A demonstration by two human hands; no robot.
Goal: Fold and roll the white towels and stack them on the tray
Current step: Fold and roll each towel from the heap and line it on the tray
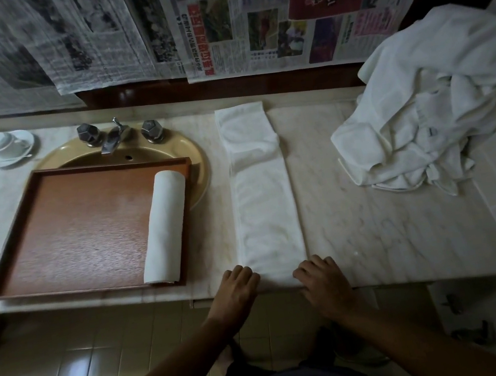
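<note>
A white towel (pixel 262 198), folded into a long narrow strip, lies on the marble counter and runs from the back wall to the front edge. My left hand (pixel 235 290) grips its near left corner with curled fingers. At the near right corner my right hand (pixel 321 280) holds the same end, fingers curled over the towel's edge. A brown wooden tray (pixel 84 226) sits over the sink to the left. One rolled white towel (pixel 164 227) lies along the tray's right side.
A heap of loose white towels (pixel 431 100) fills the counter's right end. A beige sink (pixel 124 152) with a metal tap (pixel 115 135) lies behind the tray. A white cup and saucer (pixel 11 145) stand at the back left. Newspaper sheets (pixel 213 21) cover the wall.
</note>
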